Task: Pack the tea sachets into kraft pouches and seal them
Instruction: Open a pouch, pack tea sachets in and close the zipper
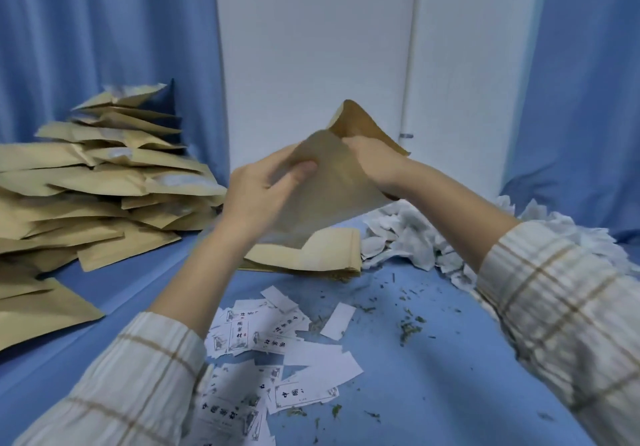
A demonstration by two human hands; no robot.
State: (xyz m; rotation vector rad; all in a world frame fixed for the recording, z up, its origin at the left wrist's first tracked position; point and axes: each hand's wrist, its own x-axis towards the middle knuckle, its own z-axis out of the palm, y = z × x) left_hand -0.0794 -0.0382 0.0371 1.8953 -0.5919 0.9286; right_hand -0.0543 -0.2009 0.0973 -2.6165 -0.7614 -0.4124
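Note:
A brown kraft pouch (pixel 332 182) is held up in the air over the blue table, mouth tilted up and away. My left hand (pixel 266 186) pinches its near panel at the left edge. My right hand (pixel 374 161) grips the mouth on the right, fingers partly inside, pulling the two panels apart. Under the pouch lies a flat stack of empty kraft pouches (pixel 329 251). White tea sachets (pixel 408 237) are heaped to the right, behind my right forearm.
A tall pile of filled kraft pouches (pixel 104 175) covers the left of the table (pixel 433 393). White printed label slips (pixel 277 352) lie scattered near me, with loose tea crumbs (pixel 408 328). Blue curtains and a white door stand behind.

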